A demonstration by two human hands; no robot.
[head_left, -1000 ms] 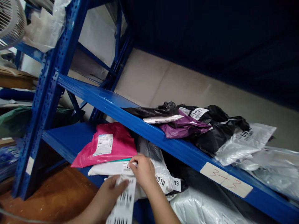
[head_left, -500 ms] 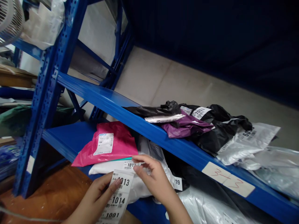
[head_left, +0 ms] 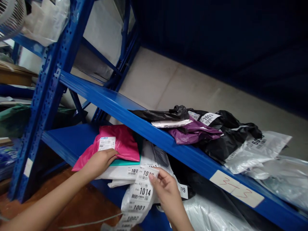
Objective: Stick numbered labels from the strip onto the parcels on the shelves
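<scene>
A pink plastic mailer bag (head_left: 127, 141) with a white shipping label lies on the lower blue shelf. My left hand (head_left: 104, 162) reaches across to its front edge, fingers closed on the plastic; the fingertips are partly hidden. My right hand (head_left: 166, 189) pinches the top of a strip of number labels (head_left: 141, 199) between thumb and fingers. The thumb partly covers the top number; 1014, 1001 and 1002 read below it, and the strip curls downward. Under the pink bag are a teal bag (head_left: 117, 162) and a white bag (head_left: 115, 172) with a number label.
On the upper shelf (head_left: 96, 93) lie black bags (head_left: 226, 141), a purple bag (head_left: 185, 133) and a silver bag (head_left: 262, 146). A handwritten card (head_left: 237, 188) marks its edge. The perforated upright (head_left: 48, 96) stands at left. A large silver bag (head_left: 211, 211) fills the lower right.
My left hand has let go of the label strip and moved up and left onto the pink bag. My right hand now holds the strip alone, slightly lower and farther right.
</scene>
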